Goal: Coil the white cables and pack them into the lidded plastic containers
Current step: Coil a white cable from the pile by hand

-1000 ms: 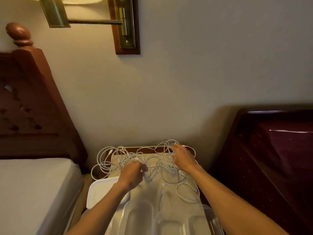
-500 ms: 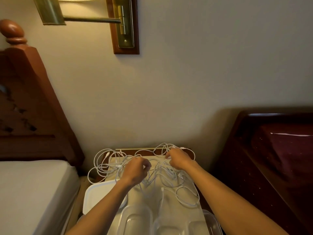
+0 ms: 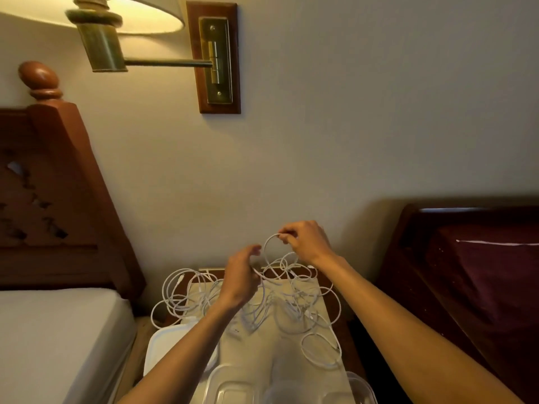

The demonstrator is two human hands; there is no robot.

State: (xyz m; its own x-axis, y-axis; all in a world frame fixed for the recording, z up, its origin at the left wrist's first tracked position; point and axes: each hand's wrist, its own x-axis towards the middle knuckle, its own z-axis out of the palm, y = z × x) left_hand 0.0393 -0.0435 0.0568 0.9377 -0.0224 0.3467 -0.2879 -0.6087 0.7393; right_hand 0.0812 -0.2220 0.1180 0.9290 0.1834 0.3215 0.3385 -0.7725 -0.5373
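Note:
A tangle of white cables (image 3: pixel 294 307) sprawls over the small bedside table (image 3: pixel 332 282), with loops hanging off its left side. My right hand (image 3: pixel 306 242) is raised above the pile and pinches a loop of white cable lifted off it. Just below and to the left, my left hand (image 3: pixel 240 277) grips another part of the same strand. Clear plastic containers (image 3: pixel 233 389) stand at the near end of the table, partly cut off by the frame's bottom edge. A white lid (image 3: pixel 163 348) lies at the near left, partly under my left forearm.
A bed with a white mattress (image 3: pixel 58 330) and carved wooden headboard (image 3: pixel 58 199) is at the left. A dark wooden bed with maroon cover (image 3: pixel 481 272) stands at the right. A brass wall lamp (image 3: pixel 122 45) juts out overhead.
Both hands have risen from the pile, lifting a loop of cable off the tangle; the right hand went higher. The camera tilted down slightly.

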